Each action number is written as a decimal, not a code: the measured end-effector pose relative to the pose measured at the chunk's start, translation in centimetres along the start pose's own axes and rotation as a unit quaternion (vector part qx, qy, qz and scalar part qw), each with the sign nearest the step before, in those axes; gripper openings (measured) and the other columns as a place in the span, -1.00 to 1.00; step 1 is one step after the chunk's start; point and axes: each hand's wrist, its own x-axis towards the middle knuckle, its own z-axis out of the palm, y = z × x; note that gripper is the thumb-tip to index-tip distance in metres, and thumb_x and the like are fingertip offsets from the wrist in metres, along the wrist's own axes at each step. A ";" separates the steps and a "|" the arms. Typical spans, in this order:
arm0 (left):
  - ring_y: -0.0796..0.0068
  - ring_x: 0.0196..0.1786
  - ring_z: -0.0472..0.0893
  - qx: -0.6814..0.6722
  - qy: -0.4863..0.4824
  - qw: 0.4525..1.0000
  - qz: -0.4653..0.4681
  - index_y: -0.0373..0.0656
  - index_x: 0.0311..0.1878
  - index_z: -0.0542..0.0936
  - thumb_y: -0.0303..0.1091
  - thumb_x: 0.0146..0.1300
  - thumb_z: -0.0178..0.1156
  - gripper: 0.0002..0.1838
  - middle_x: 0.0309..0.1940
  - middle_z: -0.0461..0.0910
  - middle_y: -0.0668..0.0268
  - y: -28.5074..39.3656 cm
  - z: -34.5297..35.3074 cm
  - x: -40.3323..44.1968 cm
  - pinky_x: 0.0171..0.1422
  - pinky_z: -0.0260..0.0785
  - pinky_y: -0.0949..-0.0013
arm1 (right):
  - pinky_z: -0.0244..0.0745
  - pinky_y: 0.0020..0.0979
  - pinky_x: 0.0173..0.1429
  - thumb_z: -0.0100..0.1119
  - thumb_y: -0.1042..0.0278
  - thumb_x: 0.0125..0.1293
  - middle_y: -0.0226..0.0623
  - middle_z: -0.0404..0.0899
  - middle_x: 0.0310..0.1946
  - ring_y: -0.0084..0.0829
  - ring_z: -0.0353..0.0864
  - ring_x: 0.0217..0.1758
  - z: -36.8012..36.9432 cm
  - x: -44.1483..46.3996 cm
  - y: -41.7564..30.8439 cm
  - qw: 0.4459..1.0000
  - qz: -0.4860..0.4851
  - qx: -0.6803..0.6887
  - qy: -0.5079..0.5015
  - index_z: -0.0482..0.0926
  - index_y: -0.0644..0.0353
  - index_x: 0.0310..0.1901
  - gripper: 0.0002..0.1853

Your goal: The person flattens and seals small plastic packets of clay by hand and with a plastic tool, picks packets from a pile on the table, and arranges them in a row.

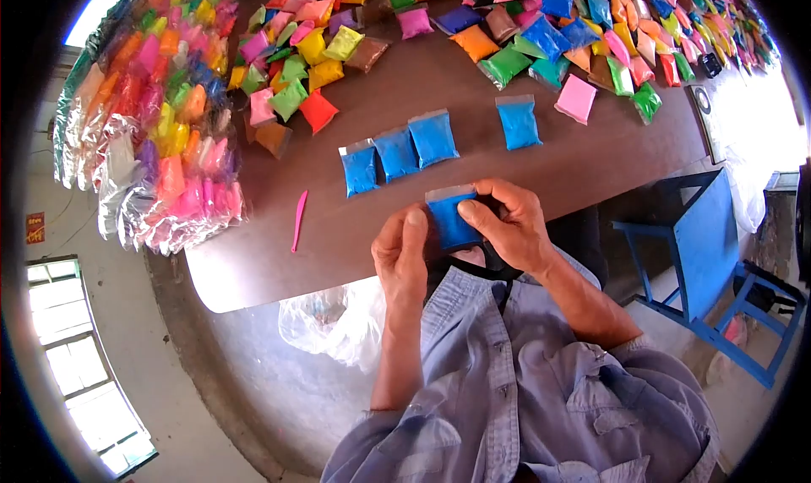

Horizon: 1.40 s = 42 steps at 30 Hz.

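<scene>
At the tabletop's [557, 174] near edge, your left hand [397, 251] and right hand [517, 225] hold a blue-filled clear plastic packet [452, 223] by its sides, likely light, soft and slick, best pinched along the edges.

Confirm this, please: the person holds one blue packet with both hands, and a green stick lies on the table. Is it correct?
Not fully: the stick is pink, not green, as the head view shows. Otherwise right: the left hand and right hand hold one blue packet, and the stick lies on the table.
</scene>
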 end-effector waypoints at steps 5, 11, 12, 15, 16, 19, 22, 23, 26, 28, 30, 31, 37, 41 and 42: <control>0.74 -0.19 0.50 -0.034 0.010 0.999 -0.030 -0.22 0.13 0.76 -0.15 0.64 0.23 -0.67 -0.20 0.62 0.51 0.8 0.7 0.1 -0.05 0.39 0.55 | 0.52 -0.45 -0.24 0.33 0.28 0.55 -0.38 0.67 -0.25 -0.66 0.55 -0.26 -0.3 0.0 -0.7 0.999 0.038 -0.011 -0.008 0.69 0.28 0.01 -0.78; 0.76 -0.24 0.46 0.018 -0.006 1.000 0.003 -0.22 0.07 0.77 -0.18 0.60 0.30 -0.72 -0.27 0.63 0.52 0.8 0.7 0.1 -0.14 0.30 0.59 | 0.46 -0.47 -0.27 0.28 0.31 0.57 -0.36 0.65 -0.30 -0.64 0.53 -0.31 -0.2 0.1 -0.2 0.998 -0.016 -0.056 -0.013 0.69 0.32 -0.02 -0.79; 0.76 -0.26 0.45 0.025 -0.004 1.000 0.010 -0.23 0.05 0.77 -0.20 0.59 0.32 -0.73 -0.29 0.62 0.53 0.7 0.6 0.1 -0.16 0.27 0.59 | 0.46 -0.47 -0.27 0.28 0.32 0.56 -0.35 0.65 -0.29 -0.63 0.53 -0.31 -0.3 0.1 -0.3 0.998 -0.019 -0.061 -0.023 0.70 0.32 -0.02 -0.79; 0.77 -0.25 0.44 0.081 0.007 0.995 0.052 -0.26 0.03 0.76 -0.26 0.59 0.31 -0.76 -0.28 0.62 0.53 0.6 0.8 -0.1 -0.16 0.27 0.59 | 0.47 -0.47 -0.25 0.30 0.35 0.55 -0.35 0.66 -0.28 -0.62 0.55 -0.30 -0.3 0.0 -1.1 0.997 -0.009 -0.063 -0.032 0.70 0.32 -0.02 -0.81; 0.77 -0.25 0.44 0.081 0.008 0.995 0.054 -0.26 0.03 0.76 -0.26 0.59 0.31 -0.76 -0.28 0.62 0.53 0.6 0.8 -0.2 -0.16 0.27 0.59 | 0.48 -0.46 -0.24 0.31 0.35 0.54 -0.36 0.67 -0.27 -0.62 0.56 -0.29 -0.2 0.0 -1.3 0.998 0.005 -0.059 -0.032 0.71 0.31 -0.01 -0.81; 0.69 -0.11 0.56 0.085 -0.009 0.995 0.051 -0.37 0.11 0.69 -0.36 0.58 0.29 -0.76 -0.21 0.69 0.41 1.3 1.4 -0.4 -0.01 0.44 0.52 | 0.49 -0.46 -0.22 0.30 0.37 0.55 -0.37 0.68 -0.25 -0.62 0.57 -0.27 0.3 0.0 -0.1 0.996 -0.046 -0.078 0.010 0.72 0.29 0.02 -0.82; 0.63 -0.12 0.62 0.057 -0.071 0.996 0.025 -0.39 0.13 0.63 -0.35 0.54 0.33 -0.71 -0.24 0.69 0.32 2.5 2.2 -0.7 -0.01 0.53 0.43 | 0.51 -0.46 -0.19 0.29 0.36 0.56 -0.39 0.70 -0.22 -0.62 0.58 -0.25 0.5 -0.2 0.0 0.995 -0.058 -0.068 0.048 0.72 0.26 0.03 -0.82; 0.63 -0.12 0.62 0.059 -0.071 0.995 0.028 -0.39 0.13 0.63 -0.35 0.54 0.33 -0.71 -0.24 0.69 0.32 2.5 2.0 -0.9 -0.01 0.53 0.43 | 0.51 -0.46 -0.19 0.29 0.36 0.56 -0.39 0.70 -0.22 -0.62 0.58 -0.25 0.5 -0.2 0.0 0.995 -0.061 -0.066 0.048 0.72 0.26 0.03 -0.82; 0.63 -0.24 0.59 0.197 -0.072 0.976 0.058 -0.38 0.00 0.65 -0.40 0.49 0.35 -0.79 -0.30 0.67 0.35 2.2 1.6 -1.1 -0.15 0.50 0.43 | 0.49 -0.52 -0.21 0.28 0.35 0.58 -0.42 0.69 -0.25 -0.66 0.56 -0.27 0.5 -0.4 0.0 0.995 -0.057 -0.054 0.063 0.72 0.28 0.03 -0.82; 0.66 -0.28 0.56 0.205 -0.043 0.976 0.054 -0.37 -0.04 0.66 -0.40 0.48 0.35 -0.81 -0.32 0.65 0.38 2.1 0.8 -0.7 -0.18 0.47 0.44 | 0.47 -0.58 -0.24 0.28 0.34 0.59 -0.44 0.68 -0.30 -0.69 0.55 -0.31 0.4 -0.8 0.1 0.996 0.034 0.050 0.059 0.71 0.29 0.05 -0.80; 0.71 -0.39 0.48 0.187 0.011 0.981 0.051 -0.34 -0.13 0.68 -0.35 0.46 0.38 -0.79 -0.40 0.59 0.42 3.5 0.3 0.0 -0.26 0.38 0.48 | 0.47 -0.60 -0.25 0.27 0.34 0.59 -0.45 0.67 -0.31 -0.71 0.55 -0.33 0.0 -0.5 0.3 0.995 0.036 0.076 0.059 0.70 0.30 0.06 -0.79; 0.71 -0.39 0.48 0.189 0.009 0.980 0.055 -0.34 -0.13 0.68 -0.35 0.46 0.38 -0.79 -0.40 0.59 0.42 4.4 -0.1 0.7 -0.26 0.38 0.48 | 0.46 -0.62 -0.26 0.26 0.34 0.60 -0.47 0.66 -0.33 -0.72 0.54 -0.34 -0.1 -0.4 0.3 0.993 0.042 0.098 0.056 0.70 0.30 0.08 -0.79; 0.64 -0.41 0.57 0.259 0.045 0.964 0.049 -0.35 -0.10 0.70 -0.24 0.46 0.38 -0.70 -0.49 0.61 0.38 6.0 -1.7 5.5 -0.27 0.41 0.47 | 0.49 -0.58 -0.26 0.28 0.39 0.57 -0.48 0.65 -0.30 -0.72 0.56 -0.30 0.1 -0.5 0.4 0.999 0.007 0.029 0.038 0.69 0.29 0.10 -0.80; 0.62 -0.44 0.61 0.278 0.052 0.959 0.031 -0.37 0.05 0.67 -0.22 0.46 0.40 -0.65 -0.46 0.65 0.32 5.5 -0.9 7.5 -0.34 0.45 0.48 | 0.50 -0.56 -0.24 0.29 0.42 0.55 -0.45 0.66 -0.25 -0.70 0.57 -0.27 -0.3 -0.3 0.4 0.998 0.025 0.043 0.028 0.69 0.31 0.10 -0.79; 0.62 -0.45 0.61 0.268 0.058 0.961 0.029 -0.37 0.10 0.65 -0.21 0.45 0.41 -0.61 -0.45 0.66 0.31 5.3 -0.8 7.6 -0.36 0.45 0.49 | 0.49 -0.55 -0.24 0.29 0.43 0.54 -0.42 0.67 -0.24 -0.69 0.57 -0.28 -0.3 -0.3 0.2 0.999 0.022 0.039 0.021 0.69 0.32 0.09 -0.80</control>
